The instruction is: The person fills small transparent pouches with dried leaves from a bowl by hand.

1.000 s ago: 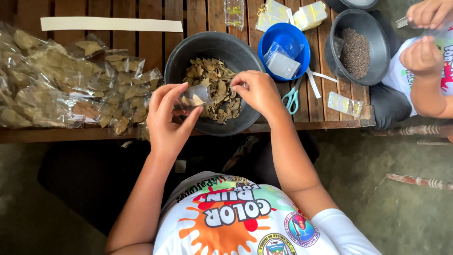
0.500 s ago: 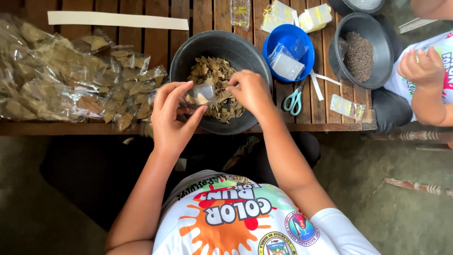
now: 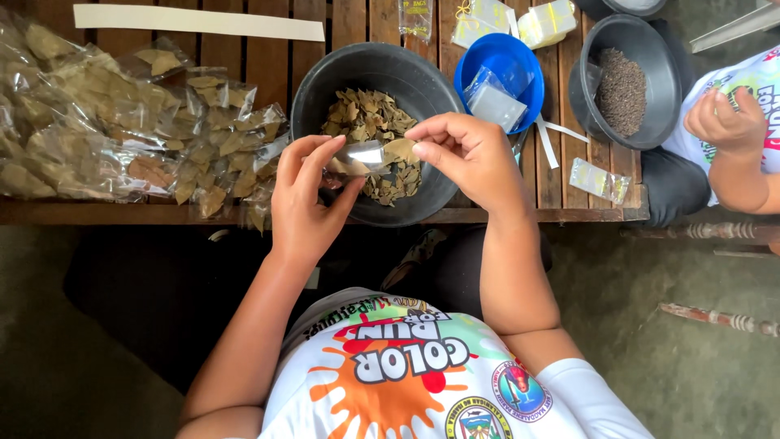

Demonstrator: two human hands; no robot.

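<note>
The left hand (image 3: 305, 199) is holding a small clear bag (image 3: 357, 156) by its mouth, fingers curled, so that it is staying open. The right hand (image 3: 463, 154) is pinching a dry leaf (image 3: 400, 149) at the opening, both hands hovering just over the black bowl (image 3: 325, 89) of leaves in the middle of the frame, probably so that dropped leaves are falling back in. At the left, filled bags (image 3: 122, 130) are lying piled on the table (image 3: 268, 57). At the right edge, another person's hand (image 3: 723, 122) is resting near a second bowl (image 3: 658, 49).
</note>
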